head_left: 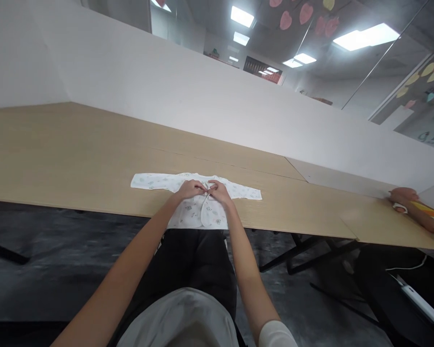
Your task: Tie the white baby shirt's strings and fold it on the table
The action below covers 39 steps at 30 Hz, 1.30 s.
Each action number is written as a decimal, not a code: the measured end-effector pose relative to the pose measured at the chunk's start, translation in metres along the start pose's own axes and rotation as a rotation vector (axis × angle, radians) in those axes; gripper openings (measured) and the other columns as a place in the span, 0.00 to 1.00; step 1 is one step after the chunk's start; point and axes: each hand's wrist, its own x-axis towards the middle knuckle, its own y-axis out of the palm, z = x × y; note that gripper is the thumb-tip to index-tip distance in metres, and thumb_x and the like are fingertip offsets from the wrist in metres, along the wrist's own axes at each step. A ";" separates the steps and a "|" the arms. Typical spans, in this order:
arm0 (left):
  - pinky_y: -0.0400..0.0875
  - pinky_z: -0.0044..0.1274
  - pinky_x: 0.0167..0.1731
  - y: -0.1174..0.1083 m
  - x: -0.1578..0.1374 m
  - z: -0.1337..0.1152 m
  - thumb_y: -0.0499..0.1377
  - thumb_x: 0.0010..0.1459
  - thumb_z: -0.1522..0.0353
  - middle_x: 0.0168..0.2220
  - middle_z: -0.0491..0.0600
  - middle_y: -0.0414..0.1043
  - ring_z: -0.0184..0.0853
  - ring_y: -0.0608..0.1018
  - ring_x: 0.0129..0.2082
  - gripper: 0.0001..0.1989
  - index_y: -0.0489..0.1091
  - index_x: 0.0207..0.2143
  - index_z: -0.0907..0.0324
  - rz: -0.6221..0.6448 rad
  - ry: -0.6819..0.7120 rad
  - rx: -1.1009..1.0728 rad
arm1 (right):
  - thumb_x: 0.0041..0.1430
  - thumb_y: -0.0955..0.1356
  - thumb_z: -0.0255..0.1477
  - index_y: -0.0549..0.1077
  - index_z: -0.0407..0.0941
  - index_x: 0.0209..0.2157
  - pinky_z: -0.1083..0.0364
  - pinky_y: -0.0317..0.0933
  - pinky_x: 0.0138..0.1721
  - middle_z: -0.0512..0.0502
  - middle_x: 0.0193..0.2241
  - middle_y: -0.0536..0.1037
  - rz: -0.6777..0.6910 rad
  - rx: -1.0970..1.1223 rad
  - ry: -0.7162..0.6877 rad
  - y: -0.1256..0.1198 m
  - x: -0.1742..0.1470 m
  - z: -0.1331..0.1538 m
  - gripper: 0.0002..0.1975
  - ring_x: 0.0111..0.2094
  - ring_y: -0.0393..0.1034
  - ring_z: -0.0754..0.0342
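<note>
A small white long-sleeved baby shirt [188, 212] with a light print lies on the table, its sleeves spread to both sides. Its front opening runs down the middle, and the lower hem reaches the table's near edge. My left hand [191, 189] pinches the cloth at the opening from the left. From the right, my right hand [219, 191] pinches the other side of the opening, the fingertips of both hands almost meeting. A small fastener seems to sit between them, but it is too small to make out.
The long wooden table [75, 154] runs along a white low wall [202, 101] with glass above. At the far right on the table lies a baby doll [407, 197]. A white power strip [421, 303] rests on a dark surface at the lower right.
</note>
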 end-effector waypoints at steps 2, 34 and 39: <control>0.67 0.26 0.44 -0.002 -0.003 -0.002 0.59 0.47 0.62 0.37 0.46 0.78 0.38 0.76 0.40 0.11 0.78 0.32 0.54 0.045 0.030 -0.025 | 0.44 0.69 0.24 0.71 0.43 0.46 0.62 0.61 0.27 0.56 0.23 0.71 0.015 0.068 0.011 -0.002 -0.001 -0.001 0.24 0.23 0.65 0.61; 0.67 0.22 0.30 0.000 -0.002 0.003 0.62 0.46 0.62 0.29 0.48 0.74 0.32 0.75 0.30 0.12 0.72 0.32 0.61 0.076 0.001 -0.413 | 0.41 0.69 0.25 0.73 0.43 0.41 0.62 0.59 0.23 0.55 0.21 0.72 0.079 0.252 -0.035 0.003 -0.006 0.000 0.20 0.20 0.64 0.62; 0.68 0.22 0.33 -0.002 -0.003 0.003 0.63 0.47 0.60 0.31 0.49 0.75 0.33 0.76 0.32 0.14 0.72 0.32 0.61 0.077 0.040 -0.394 | 0.41 0.69 0.25 0.73 0.43 0.39 0.62 0.59 0.23 0.55 0.21 0.72 0.065 0.258 -0.043 0.003 -0.008 0.003 0.18 0.21 0.65 0.61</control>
